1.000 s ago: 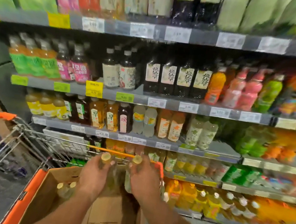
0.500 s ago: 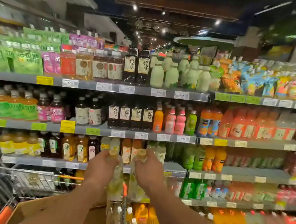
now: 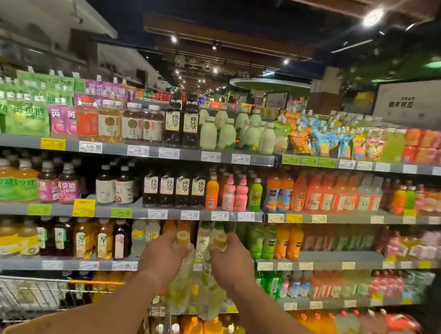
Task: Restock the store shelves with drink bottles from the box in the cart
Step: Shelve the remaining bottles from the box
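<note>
A: Status, left to right?

B: I see the cart (image 3: 23, 292) bottom left: wire basket, orange trim on the handle. A cardboard box (image 3: 26, 329) edge shows at the bottom, contents hidden from me.

A: Hands?

B: Left hand (image 3: 161, 258) is wrapped around the neck of a pale green bottle (image 3: 180, 286), upright, tan cap showing above the fingers. Right hand (image 3: 230, 265) grips a second pale bottle (image 3: 210, 294) the same way. The two bottles sit just beside each other, raised in front of the third shelf (image 3: 323, 258) from the top, not resting on it.

A: Surface?

B: Grey metal shelving, price tags along each lip, some yellow and green. Top shelf (image 3: 135, 151): green pouches left, dark and milky bottles centre, snack pouches right. Below: tea, juice, orange jugs at the bottom.

A: Room?

B: Store aisle, dark ceiling with wooden beams and spot lights (image 3: 373, 16). White signboard (image 3: 434, 104) far right, text blurred. Right edge smeared.
</note>
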